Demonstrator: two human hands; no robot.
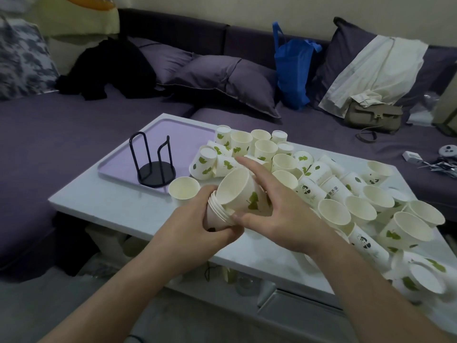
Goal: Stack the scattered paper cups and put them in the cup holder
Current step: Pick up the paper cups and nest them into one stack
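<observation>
Nearest the camera, two bare forearms reach over a white coffee table (pixel 118 201). The left hand (pixel 197 224) is curled closed around a short nested stack of paper cups (pixel 218 215), held tilted with the rims facing up and to the right. The right hand (pixel 269 214) pinches a single leaf-print cup (pixel 241 194) between thumb and lower fingers, its base entering the top of the stack while its index finger points outward. These cups look very light, thin-walled and easy to crush, so a gentle hold around the side wall below the rolled rim seems safest; a skewed cup would likely jam. One lone cup (pixel 184 188) stands upright just left of the hands. To the right and behind, a large heap of loose cups (pixel 346 194) covers the table, some upright, some on their sides. Most carry green leaf prints, several a small panda drawing, and one lying cup shows dark printed characters too small to read. Farther left, the black wire cup holder (pixel 154 160) stands with no cups in it on a lilac tray (pixel 173 127). Beyond is a purple sofa (pixel 74 125) with cushions, a blue bag (pixel 291 70) and an olive handbag (pixel 373 116).
</observation>
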